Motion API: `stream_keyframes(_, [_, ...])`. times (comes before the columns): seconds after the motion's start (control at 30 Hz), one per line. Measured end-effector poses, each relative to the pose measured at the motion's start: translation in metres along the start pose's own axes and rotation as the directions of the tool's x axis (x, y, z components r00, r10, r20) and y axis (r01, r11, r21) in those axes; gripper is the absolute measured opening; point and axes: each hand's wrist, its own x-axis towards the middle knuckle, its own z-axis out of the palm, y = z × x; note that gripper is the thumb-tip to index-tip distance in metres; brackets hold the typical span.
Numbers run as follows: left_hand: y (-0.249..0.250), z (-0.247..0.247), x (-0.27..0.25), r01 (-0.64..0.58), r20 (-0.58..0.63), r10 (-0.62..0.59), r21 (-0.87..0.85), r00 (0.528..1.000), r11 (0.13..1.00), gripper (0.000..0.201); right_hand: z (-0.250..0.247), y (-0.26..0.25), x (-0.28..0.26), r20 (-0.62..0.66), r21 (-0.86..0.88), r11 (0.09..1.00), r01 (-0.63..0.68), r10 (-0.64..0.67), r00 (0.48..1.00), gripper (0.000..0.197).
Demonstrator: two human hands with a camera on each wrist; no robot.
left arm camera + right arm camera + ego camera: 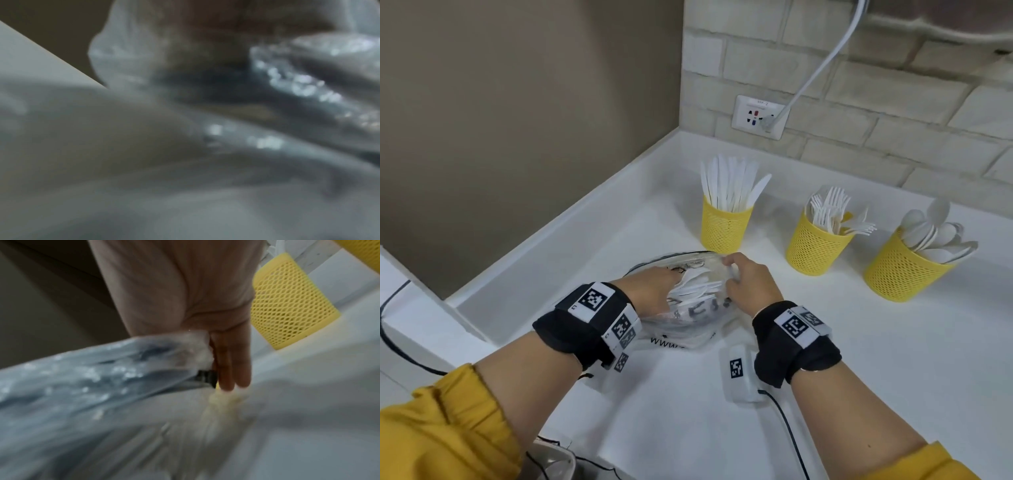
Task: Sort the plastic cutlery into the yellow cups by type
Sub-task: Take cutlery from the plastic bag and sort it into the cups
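Observation:
Three yellow mesh cups stand along the back right of the white counter (722, 411): the knife cup (726, 222), the fork cup (816, 245) and the spoon cup (902, 270). In front of the knife cup lies a clear plastic bag (688, 318) with white cutlery (698, 282) inside. My left hand (650, 287) is reached into the bag's mouth and grips a fanned bunch of that cutlery; its fingers are mostly hidden. My right hand (738, 274) pinches the bag's edge, with its fingers (234, 363) curled against the bag (102, 369). The left wrist view is blurred, showing only crumpled bag (308, 81).
A wall socket (756, 116) with a white cable plugged in sits on the brick wall behind the cups. A white tagged box (739, 373) and its black cable (791, 431) lie on the counter near my right wrist. A brown wall bounds the left side. One yellow cup (287, 305) stands just beyond my right hand.

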Motion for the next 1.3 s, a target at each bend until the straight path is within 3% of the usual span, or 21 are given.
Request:
stream_keyframes(0.13, [0.001,0.007,-0.008,-0.071,-0.077,0.066,-0.068,0.995,0.995,0.05,-0.01,0.003,0.001,0.155,-0.146,0.989,-0.029,0.051,0.987,0.044])
stream_keyframes(0.27, [0.003,0.01,-0.007,-0.067,-0.011,0.067,-0.017,0.998,0.998,0.056,-0.017,0.006,0.004,0.268,-0.261,0.965,0.004,0.068,0.961,0.051])
stream_keyframes(0.37, [0.003,0.008,-0.006,-0.047,0.079,0.04,0.086,0.996,0.995,0.048,-0.015,0.005,0.005,0.28,-0.325,0.945,0.03,0.065,0.958,0.048])
stream_keyframes(0.5, [0.001,0.005,-0.006,-0.045,0.086,0.034,0.121,0.996,0.992,0.031,-0.017,0.002,0.008,0.284,-0.376,0.926,0.036,0.078,0.956,0.039])
stream_keyframes(0.63, [-0.01,0.005,-0.005,-0.005,-0.041,0.007,0.04,0.999,0.999,0.022,-0.02,0.001,0.006,0.294,-0.407,0.91,0.08,0.048,0.955,0.035])
stream_keyframes(0.77, [-0.011,0.007,-0.011,-0.107,-0.201,0.072,-0.167,0.977,0.98,0.035,-0.016,0.003,0.004,0.282,-0.395,0.915,0.081,0.037,0.959,0.034])
stream_keyframes(0.9, [-0.014,0.002,-0.016,-0.16,-0.329,0.05,-0.316,0.943,0.935,0.028,-0.014,0.001,0.003,0.291,-0.407,0.908,0.103,0.022,0.956,0.034])
stream_keyframes(1.03, [-0.018,-0.021,-0.022,-0.258,-0.463,-0.047,-0.573,0.885,0.778,0.034,-0.013,-0.008,0.003,0.217,-0.321,0.934,0.159,-0.091,0.972,0.038])
stream_keyframes(1.1, [-0.016,-0.042,-0.027,-0.325,-0.524,-0.127,-0.681,0.842,0.656,0.02,-0.011,-0.013,0.002,0.193,-0.307,0.934,0.184,-0.128,0.973,0.039])
stream_keyframes(1.2, [-0.011,-0.069,-0.037,-0.445,-0.542,-0.215,-0.814,0.812,0.373,0.006,-0.013,-0.018,-0.002,0.188,-0.271,0.937,0.222,-0.175,0.967,0.034])
stream_keyframes(1.23, [-0.008,-0.075,-0.04,-0.472,-0.527,-0.222,-0.843,0.82,0.258,0.005,-0.016,-0.02,-0.004,0.115,-0.234,0.941,0.245,-0.223,0.968,0.029])
stream_keyframes(1.3, [0.002,-0.081,-0.042,-0.495,-0.495,-0.228,-0.867,0.839,0.061,0.005,-0.026,-0.027,-0.009,-0.167,-0.073,0.946,0.316,-0.324,0.931,0.019])
